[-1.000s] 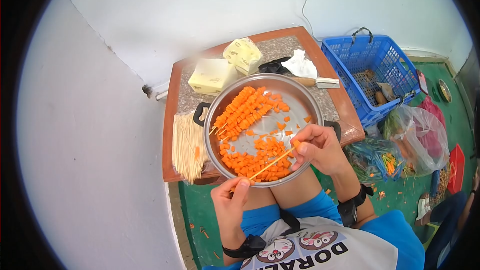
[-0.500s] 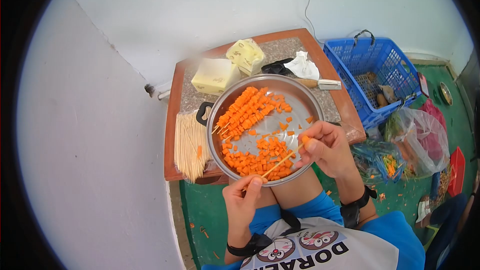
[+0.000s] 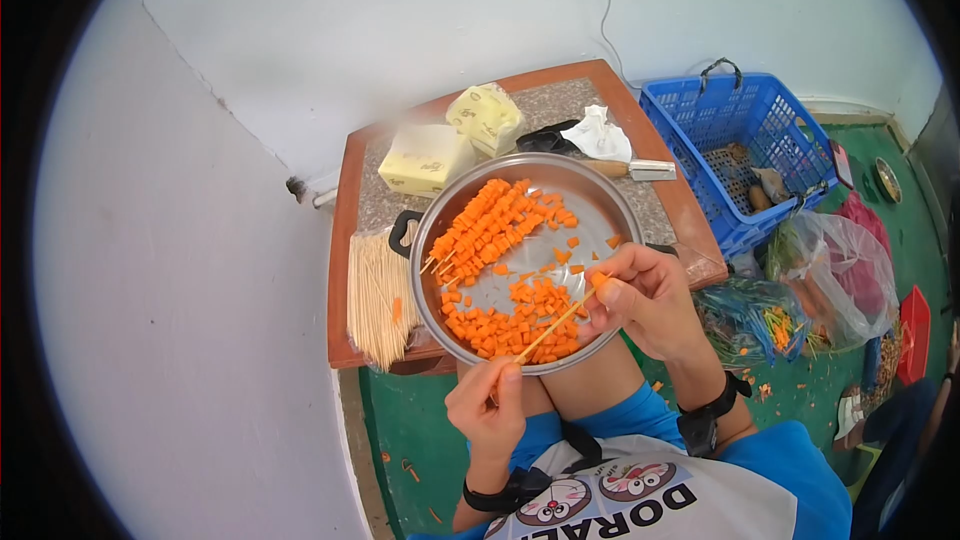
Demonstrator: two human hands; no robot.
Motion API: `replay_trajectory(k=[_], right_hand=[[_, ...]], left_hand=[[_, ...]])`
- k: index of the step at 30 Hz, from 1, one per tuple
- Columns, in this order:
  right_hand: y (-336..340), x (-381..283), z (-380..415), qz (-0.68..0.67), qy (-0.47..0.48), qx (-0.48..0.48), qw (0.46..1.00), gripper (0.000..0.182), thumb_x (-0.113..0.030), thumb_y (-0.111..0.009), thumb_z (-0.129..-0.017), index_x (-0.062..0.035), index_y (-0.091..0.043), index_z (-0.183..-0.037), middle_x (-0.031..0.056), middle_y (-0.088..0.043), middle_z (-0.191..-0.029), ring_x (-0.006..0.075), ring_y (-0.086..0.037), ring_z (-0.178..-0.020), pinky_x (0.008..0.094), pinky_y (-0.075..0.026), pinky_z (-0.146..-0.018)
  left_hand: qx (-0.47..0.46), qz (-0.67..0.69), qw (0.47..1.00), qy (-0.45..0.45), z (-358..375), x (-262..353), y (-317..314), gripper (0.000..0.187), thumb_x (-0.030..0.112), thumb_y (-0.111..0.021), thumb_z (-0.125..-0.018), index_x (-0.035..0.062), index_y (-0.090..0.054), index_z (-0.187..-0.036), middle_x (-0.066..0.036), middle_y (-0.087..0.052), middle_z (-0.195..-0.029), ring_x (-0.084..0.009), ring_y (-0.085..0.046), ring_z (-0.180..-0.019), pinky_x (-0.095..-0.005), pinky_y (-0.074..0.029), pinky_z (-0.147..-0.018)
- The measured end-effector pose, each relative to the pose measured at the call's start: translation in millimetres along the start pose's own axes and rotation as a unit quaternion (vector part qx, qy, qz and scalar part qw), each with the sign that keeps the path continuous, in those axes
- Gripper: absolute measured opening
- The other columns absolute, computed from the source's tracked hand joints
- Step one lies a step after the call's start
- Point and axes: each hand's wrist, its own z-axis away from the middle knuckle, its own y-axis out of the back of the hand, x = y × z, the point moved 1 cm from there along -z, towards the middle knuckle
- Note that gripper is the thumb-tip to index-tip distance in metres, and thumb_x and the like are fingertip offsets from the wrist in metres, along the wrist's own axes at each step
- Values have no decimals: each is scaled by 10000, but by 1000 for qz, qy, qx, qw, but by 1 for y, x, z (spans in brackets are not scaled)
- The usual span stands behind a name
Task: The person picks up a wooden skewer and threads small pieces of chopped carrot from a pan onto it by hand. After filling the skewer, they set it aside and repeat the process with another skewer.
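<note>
A wooden skewer (image 3: 550, 332) slants over the near rim of a steel pan (image 3: 622, 202). My left hand (image 3: 487, 408) pinches its lower end, where a bit of orange shows. At the upper end my right hand (image 3: 645, 300) holds a carrot piece (image 3: 598, 279) against the tip. Inside the pan, carrot-loaded skewers (image 3: 485, 225) lie at the upper left, and loose carrot cubes (image 3: 530, 320) are heaped at the near side. A bundle of bare skewers (image 3: 375, 300) lies left of the pan.
On the table (image 3: 340, 270) are two yellow tissue packs (image 3: 428, 160) (image 3: 485, 118), a crumpled white tissue (image 3: 598, 136) and a wooden-handled tool (image 3: 650, 170). To the right stand a blue crate (image 3: 740, 220), plastic bags (image 3: 835, 270) and a red tray (image 3: 914, 335). Another person's leg (image 3: 900, 440) shows at lower right.
Both hands and the skewer have shifted slightly left in view, the skewer now a little steeper. The right hand still holds the carrot piece at the tip.
</note>
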Motion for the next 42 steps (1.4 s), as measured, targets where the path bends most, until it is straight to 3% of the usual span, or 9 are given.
replay_trajectory(k=[1, 3, 6, 12, 15, 19, 24, 33, 42], right_hand=[[2, 3, 0, 0, -5, -11, 1000, 139, -12, -543, -758, 39, -510, -882, 83, -570, -745, 138, -587, -639, 260, -517, -587], [-2, 8, 2, 1, -11, -23, 1000, 141, -20, -543, -761, 37, -510, -886, 84, -571, -755, 136, -587, -650, 253, -516, -580], [-14, 16, 4, 40, -16, -89, 995, 160, -36, -554, -756, 35, -512, -893, 86, -567, -773, 131, -580, -656, 236, -514, -555], [-10, 17, -1, 108, -69, -50, 990, 188, -61, -572, -749, 32, -519, -903, 71, -560, -797, 110, -555, -699, 205, -490, -477], [-14, 25, 1, 122, -150, -123, 973, 181, -74, -558, -762, 27, -517, -906, 63, -560, -797, 99, -548, -696, 196, -471, -441], [-15, 26, -2, 83, -93, -48, 991, 175, -60, -556, -754, 33, -520, -898, 70, -555, -760, 103, -543, -592, 202, -461, -405], [-5, 20, -5, 51, -73, 22, 996, 221, -64, -570, -739, 56, -507, -914, 87, -542, -706, 121, -542, -546, 227, -469, -384], [-9, 15, 0, 78, -90, -29, 993, 148, -20, -572, -729, 55, -537, -852, 100, -553, -728, 130, -558, -551, 215, -470, -371], [-19, 22, 2, 91, -128, -80, 984, 213, -40, -559, -752, 36, -525, -947, 89, -580, -799, 87, -550, -597, 182, -439, -389]], left_hand=[[0, 0, 1000, 1, -1, 3, 3, 149, 79, -505, -795, -57, -561, -770, 1, -435, -494, -44, -340, -392, -185, -233, -364], [-110, 323, 861, 377, 0, 3, 5, 156, 87, -499, -802, -57, -554, -773, 8, -419, -479, -34, -324, -389, -178, -222, -362], [-131, 438, 788, 413, -4, 3, 2, 170, 104, -498, -811, -53, -548, -770, 16, -406, -473, -30, -311, -385, -172, -210, -364], [-104, 282, 889, 345, -6, 5, -7, 197, 129, -470, -827, -52, -498, -754, 27, -294, -451, -53, -263, -364, -200, -192, -341], [-119, 359, 862, 337, -2, 3, -8, 198, 152, -476, -835, -36, -532, -804, 19, -404, -494, -26, -325, -399, -174, -226, -362], [-90, 387, 847, 354, -10, 16, -10, 219, 171, -443, -852, -30, -529, -846, 10, -416, -535, -33, -357, -429, -164, -263, -379], [-209, 260, 878, 342, -12, 1, 7, 273, 210, -407, -866, -50, -489, -857, -32, -408, -568, -93, -424, -513, -200, -343, -439], [-202, 192, 930, 241, -14, 7, 6, 264, 164, -427, -852, -66, -513, -756, -34, -431, -494, -89, -396, -425, -195, -325, -415], [-192, 349, 854, 334, -7, 7, -1, 246, 160, -439, -849, -59, -526, -778, -19, -399, -481, -85, -419, -419, -195, -338, -398]])
